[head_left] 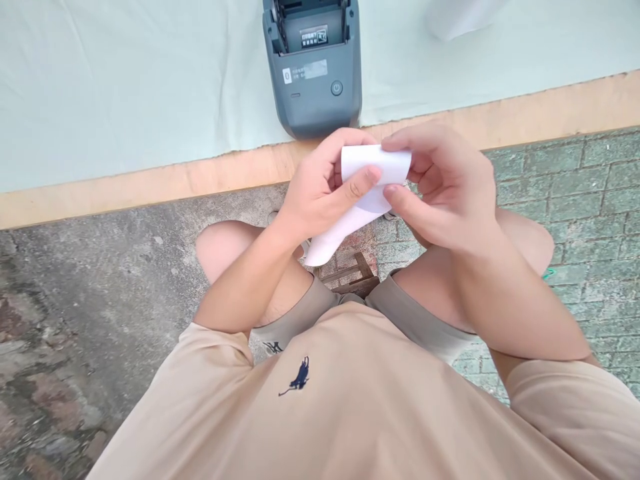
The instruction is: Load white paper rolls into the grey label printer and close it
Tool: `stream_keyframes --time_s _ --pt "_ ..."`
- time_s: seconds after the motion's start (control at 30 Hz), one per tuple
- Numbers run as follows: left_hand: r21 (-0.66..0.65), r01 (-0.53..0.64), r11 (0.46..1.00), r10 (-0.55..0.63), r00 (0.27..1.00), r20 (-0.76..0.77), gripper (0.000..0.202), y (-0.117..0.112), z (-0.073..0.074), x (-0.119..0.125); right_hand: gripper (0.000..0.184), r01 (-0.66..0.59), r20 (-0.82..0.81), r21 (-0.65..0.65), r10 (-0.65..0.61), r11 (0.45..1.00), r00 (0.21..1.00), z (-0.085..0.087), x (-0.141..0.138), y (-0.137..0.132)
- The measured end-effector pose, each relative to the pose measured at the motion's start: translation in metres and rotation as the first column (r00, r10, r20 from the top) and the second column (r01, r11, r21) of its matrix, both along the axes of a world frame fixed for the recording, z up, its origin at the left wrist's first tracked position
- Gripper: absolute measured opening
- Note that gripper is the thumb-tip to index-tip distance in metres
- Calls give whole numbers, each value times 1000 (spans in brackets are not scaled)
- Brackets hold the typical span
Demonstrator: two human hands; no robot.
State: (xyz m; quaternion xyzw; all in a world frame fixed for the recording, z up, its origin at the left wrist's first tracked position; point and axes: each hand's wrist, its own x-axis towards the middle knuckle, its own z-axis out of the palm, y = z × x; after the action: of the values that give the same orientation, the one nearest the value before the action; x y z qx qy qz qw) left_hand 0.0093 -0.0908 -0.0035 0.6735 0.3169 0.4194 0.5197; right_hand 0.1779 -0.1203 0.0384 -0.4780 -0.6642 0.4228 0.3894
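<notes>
Between my two hands is a white paper roll point(367, 159), held over my lap near the table edge. A loose strip of its paper hangs down toward the lower left. My left hand point(333, 180) is closed round the roll's left side, thumb pressed on its front. From the right, my right hand point(445, 177) grips the other end, fingers on top and thumb low against the paper. Just beyond the hands stands a dark grey label printer point(315, 100) with its top compartment uncovered; a sticker and a power button show on it.
A pale cloth point(150, 80) covers the table, whose bare wooden edge point(200, 172) runs along the front. Another white object point(463, 15), partly cut off, lies at the top right. Below are my knees, a small wooden piece point(363, 277) and green paving point(575, 193).
</notes>
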Motion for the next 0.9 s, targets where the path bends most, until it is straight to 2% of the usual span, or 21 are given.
stream_keyframes --time_s 0.13,0.23,0.3,0.47,0.63,0.73,0.8,0.9 --pt "0 -6 1000 6 999 32 37 -1 1 -1 25 62 -19 -85 -64 994 998 -1 0 2" --pt "-62 -1 998 0 1000 -19 40 0 1 -4 22 61 5 -55 -61 997 998 -2 0 3" --pt "-57 -12 998 8 998 -58 36 1 2 -5 22 34 -18 -31 -34 999 999 -2 0 2" --pt "43 -83 996 85 996 -33 33 2 2 -4 27 25 -66 -190 -38 981 997 0 1 3" --pt "-1 5 1000 -5 1000 -24 34 4 0 -6 25 -11 -90 -138 -1 990 996 1 1 4" --pt "3 -7 1000 7 1000 12 30 3 -2 -5 26 -59 -124 -145 41 988 991 1 1 5" --pt "-16 -23 1000 24 999 29 35 3 -3 -3 23 -32 -116 -153 14 988 993 0 1 5" --pt "-51 12 999 -8 998 67 37 3 -6 -2 19 14 -61 -149 -23 989 998 0 2 5"
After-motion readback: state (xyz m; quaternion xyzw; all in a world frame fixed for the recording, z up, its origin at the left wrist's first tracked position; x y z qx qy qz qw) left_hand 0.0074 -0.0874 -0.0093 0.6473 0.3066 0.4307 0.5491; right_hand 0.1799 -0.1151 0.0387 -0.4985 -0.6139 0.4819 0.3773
